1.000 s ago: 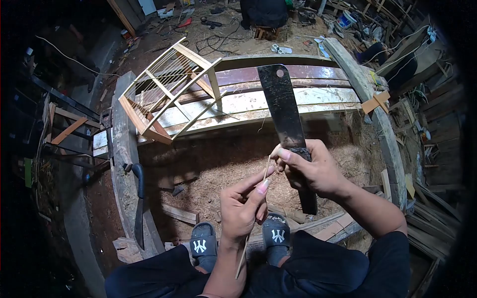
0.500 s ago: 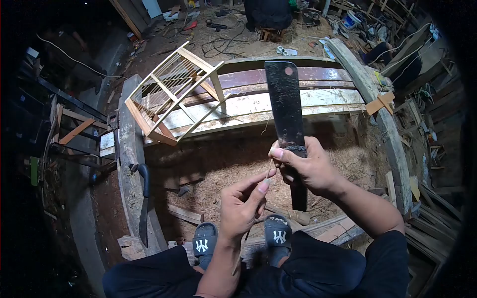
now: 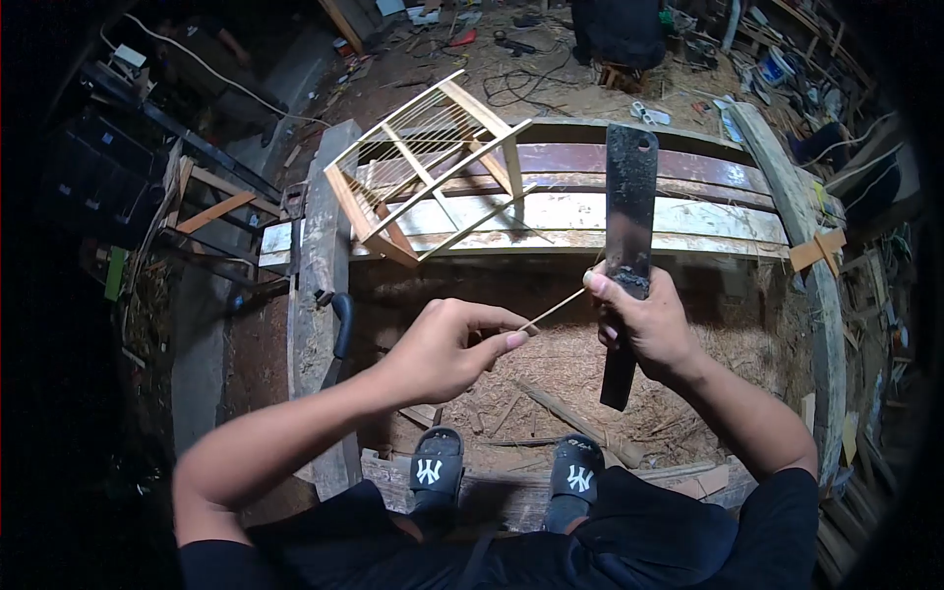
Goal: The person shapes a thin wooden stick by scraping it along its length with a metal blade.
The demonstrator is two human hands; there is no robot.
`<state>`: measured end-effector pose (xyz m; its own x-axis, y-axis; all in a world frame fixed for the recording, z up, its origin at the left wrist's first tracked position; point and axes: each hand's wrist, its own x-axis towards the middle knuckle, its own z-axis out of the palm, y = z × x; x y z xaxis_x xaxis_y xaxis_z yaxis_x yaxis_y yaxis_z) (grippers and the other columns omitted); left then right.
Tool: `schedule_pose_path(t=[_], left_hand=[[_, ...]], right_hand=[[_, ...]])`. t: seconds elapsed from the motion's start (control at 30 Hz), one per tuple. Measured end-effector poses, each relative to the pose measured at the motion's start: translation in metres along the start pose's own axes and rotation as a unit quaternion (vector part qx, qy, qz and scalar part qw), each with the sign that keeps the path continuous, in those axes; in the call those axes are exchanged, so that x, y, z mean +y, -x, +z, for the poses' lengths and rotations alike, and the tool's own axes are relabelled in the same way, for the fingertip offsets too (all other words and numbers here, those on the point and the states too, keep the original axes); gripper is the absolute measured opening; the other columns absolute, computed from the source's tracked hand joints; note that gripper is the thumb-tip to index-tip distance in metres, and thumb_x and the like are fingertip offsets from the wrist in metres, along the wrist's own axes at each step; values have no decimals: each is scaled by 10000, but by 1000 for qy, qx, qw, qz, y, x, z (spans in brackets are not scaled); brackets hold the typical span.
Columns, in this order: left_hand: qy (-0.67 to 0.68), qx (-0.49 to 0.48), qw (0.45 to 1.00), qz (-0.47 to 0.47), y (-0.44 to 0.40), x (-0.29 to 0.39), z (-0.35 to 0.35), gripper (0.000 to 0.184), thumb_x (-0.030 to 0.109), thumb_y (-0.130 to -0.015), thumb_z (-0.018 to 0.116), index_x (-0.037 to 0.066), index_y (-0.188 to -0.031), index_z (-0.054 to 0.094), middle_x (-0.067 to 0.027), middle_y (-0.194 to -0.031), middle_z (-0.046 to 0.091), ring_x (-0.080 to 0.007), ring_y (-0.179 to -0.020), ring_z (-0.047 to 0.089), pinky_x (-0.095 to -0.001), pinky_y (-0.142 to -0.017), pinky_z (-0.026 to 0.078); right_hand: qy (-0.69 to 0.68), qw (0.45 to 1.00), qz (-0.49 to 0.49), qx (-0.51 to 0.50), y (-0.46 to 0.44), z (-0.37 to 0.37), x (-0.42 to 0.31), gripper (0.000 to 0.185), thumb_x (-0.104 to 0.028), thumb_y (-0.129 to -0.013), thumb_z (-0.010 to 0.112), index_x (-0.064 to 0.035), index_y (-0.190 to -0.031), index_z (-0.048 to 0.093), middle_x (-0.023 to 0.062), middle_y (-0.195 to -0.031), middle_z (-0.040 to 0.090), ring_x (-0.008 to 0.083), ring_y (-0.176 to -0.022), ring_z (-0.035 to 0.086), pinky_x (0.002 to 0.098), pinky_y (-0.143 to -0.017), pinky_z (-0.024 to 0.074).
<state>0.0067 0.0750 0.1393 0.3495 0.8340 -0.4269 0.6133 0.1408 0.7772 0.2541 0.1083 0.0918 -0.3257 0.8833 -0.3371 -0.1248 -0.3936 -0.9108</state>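
My right hand (image 3: pixel 654 329) grips a dark, broad-bladed cleaver (image 3: pixel 631 187) that stands upright, its blade pointing up and its handle end below the fist. A thin wooden strip (image 3: pixel 559 308) runs between my two hands. Its far end is pinched under my right thumb, close to the base of the blade. The thumb and fingers of my left hand (image 3: pixel 447 344) pinch the strip's other end. Beyond them, a wooden frame with thin parallel rods (image 3: pixel 352 208) rests tilted on the plank bench (image 3: pixel 580 211).
A knife with a dark curved handle (image 3: pixel 342 324) lies on the left beam (image 3: pixel 315 256). Crossed wood pieces (image 3: pixel 818 251) sit on the right beam (image 3: pixel 777 187). Shavings and offcuts (image 3: pixel 560 408) cover the ground ahead of my sandals (image 3: pixel 433 467). Another person (image 3: pixel 211 69) is at the back left.
My left hand has moved left and up, away from my right hand, so a longer stretch of strip shows between them. The view has swung left, with the cleaver still in my right hand.
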Motion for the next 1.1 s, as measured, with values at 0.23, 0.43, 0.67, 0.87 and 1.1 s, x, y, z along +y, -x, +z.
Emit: schedule_pose_path(t=[0.23,0.43,0.67,0.87,1.1], left_hand=[[122,20,992,7,43,-39,-17,300,172,-1050,596,33,-1301,683,26,-778,603,-12,-644,475,-228,-551,398],[346,53,937,-6,65,-64,11,386,149,-1055,577,59,-1430,586,30,-718,554,-23,-519,455,-196,-469,366],[431,57,900,39,56,-91,28,406,63,-1041,562,35,-1446,561,-7,-687,557,-57,-505,467,-232,-475,392],[447,34,893,30,56,-90,26,395,30,-998,622,26,-1393,609,-37,-696,613,-69,-517,524,-232,-471,411],[607,47,793,-14,57,-89,36,476,-66,-1005,476,39,-1470,458,23,-558,450,-64,-418,396,-242,-444,333]], right_hand=[[-8,999,25,-17,-12,42,-1,239,-272,-1007,681,-44,-971,618,-3,-703,553,65,-509,486,247,-462,387],[34,995,-55,-79,-6,58,2,524,-457,-1106,392,-33,-1376,540,7,-782,549,56,-566,451,222,-512,372],[380,853,-356,-42,15,75,24,499,-5,-878,706,-91,-1367,660,141,-1020,604,227,-824,623,332,-719,522],[336,849,-407,5,24,84,75,514,-6,-784,812,-70,-1284,711,132,-1147,522,167,-754,611,299,-649,515],[357,842,-403,-8,28,87,73,532,-70,-767,823,-112,-1288,719,94,-945,463,170,-711,497,285,-582,461]])
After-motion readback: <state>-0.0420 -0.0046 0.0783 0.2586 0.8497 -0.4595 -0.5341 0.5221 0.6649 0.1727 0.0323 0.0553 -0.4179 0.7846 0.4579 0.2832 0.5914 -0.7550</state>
